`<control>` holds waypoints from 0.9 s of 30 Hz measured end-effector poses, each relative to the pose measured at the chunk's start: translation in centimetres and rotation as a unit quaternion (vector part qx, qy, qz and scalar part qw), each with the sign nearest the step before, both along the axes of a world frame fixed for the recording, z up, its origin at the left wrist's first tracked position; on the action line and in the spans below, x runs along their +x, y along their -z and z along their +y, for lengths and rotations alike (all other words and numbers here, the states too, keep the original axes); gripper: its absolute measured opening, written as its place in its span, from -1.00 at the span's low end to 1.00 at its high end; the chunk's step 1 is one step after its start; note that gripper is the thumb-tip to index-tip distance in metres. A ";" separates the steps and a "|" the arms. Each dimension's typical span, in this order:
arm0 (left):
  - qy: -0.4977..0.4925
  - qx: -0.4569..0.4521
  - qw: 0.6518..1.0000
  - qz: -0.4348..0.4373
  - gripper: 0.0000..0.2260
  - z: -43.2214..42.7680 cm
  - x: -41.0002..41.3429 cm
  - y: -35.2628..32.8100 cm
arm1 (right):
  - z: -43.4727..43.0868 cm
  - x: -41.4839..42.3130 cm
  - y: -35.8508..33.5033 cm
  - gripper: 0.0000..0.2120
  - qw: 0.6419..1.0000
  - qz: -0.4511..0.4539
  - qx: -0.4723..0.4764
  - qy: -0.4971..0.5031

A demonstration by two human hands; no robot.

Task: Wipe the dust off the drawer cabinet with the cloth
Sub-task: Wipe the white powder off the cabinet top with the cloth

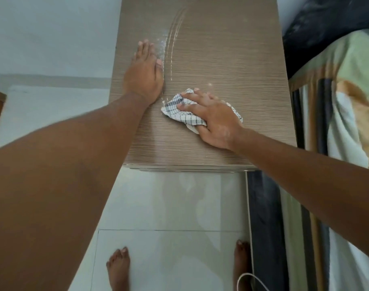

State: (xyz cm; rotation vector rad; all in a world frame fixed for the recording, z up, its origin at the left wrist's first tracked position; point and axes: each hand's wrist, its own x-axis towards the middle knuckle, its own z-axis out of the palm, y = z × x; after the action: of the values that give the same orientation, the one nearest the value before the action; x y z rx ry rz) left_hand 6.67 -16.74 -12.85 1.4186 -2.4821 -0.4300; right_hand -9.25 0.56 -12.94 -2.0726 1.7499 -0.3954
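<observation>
The drawer cabinet (232, 49) has a brown wood-grain top, seen from above. My right hand (213, 118) presses a crumpled white cloth with a dark check (179, 111) onto the top near its middle front, fingers spread over it and thumb tucked at its near edge. My left hand (144, 70) lies flat on the left part of the top, fingers straight and pointing away from me. A curved streak of white dust (171, 45) runs from beside my left hand toward the back.
A bed with a patterned sheet (347, 106) stands tight against the cabinet's right side. White floor tiles (169, 206) lie in front, with my bare feet (118, 267) on them. A white cord (248, 280) loops near the right foot.
</observation>
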 end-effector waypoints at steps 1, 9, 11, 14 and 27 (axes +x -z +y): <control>0.000 -0.002 1.000 0.003 -0.53 0.1 0.1 0.0 | 0.9 0.3 0.0 -0.49 1.000 0.003 0.002 -0.004; 0.022 -0.003 1.000 0.011 -0.51 1.1 0.6 -0.3 | 6.3 2.3 0.2 -0.38 0.999 0.004 0.011 -0.032; 0.019 -0.003 1.000 0.013 -0.51 1.2 0.7 -0.3 | 7.4 2.7 0.4 -0.38 0.999 0.007 0.010 -0.038; 0.012 -0.003 1.000 0.015 -0.51 1.4 0.7 -0.4 | 8.9 3.2 0.6 -0.35 0.999 0.013 0.001 -0.052; 0.023 0.028 0.999 0.001 -0.53 1.3 0.4 -1.4 | 12.6 5.6 1.2 -0.42 0.973 0.043 -0.092 -0.210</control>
State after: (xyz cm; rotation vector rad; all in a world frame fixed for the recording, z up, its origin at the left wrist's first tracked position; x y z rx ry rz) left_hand 7.07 -15.40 -11.48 1.3821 -2.5243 -0.5131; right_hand -3.63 13.17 -14.09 -2.5488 1.3056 -0.3526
